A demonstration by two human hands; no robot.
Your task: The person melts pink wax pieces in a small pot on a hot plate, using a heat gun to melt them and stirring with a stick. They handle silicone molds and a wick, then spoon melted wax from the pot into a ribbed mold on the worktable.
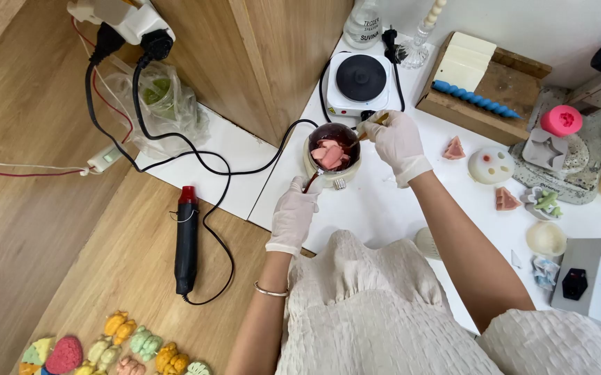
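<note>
Hands: both gloved in white; I see my left hand (293,215) closed around the handle of the small melting pot (333,154), my right hand (396,142) pinching a thin wooden stick (372,127) at the pot's far-right rim.
Left grip: fingers wrapped, steadying the pot from the near side; a bangle sits on that wrist.
Right grip: fingertips pressed together on the stick, tip dipping toward the pot; the exact tip is hard to make out, probably in the wax.
Pot: on the white table (384,208), mid-scene, just near of the small electric hot plate (360,82); not on the plate itself.
Contents: pale pink wax chunks (330,155) sitting in dark red liquid, lumps not yet melted.
Step in hand: I judge this as stirring or prodding solid pieces into melted wax, early to mid melt.
Next move calls for: a steady hold on the handle, slow strokes with the stick to keep liquid inside the rim, care with hot wax near the gloves.
Right side: blue twisted candle (474,97) on a wooden tray, pink wedge pieces, round white moulds, a pink mould far right.
Left side: black heat gun (186,243) with red cap on the wooden floor, cables running to a socket block far left.
Near left: row of small coloured wax shapes (116,347).
</note>
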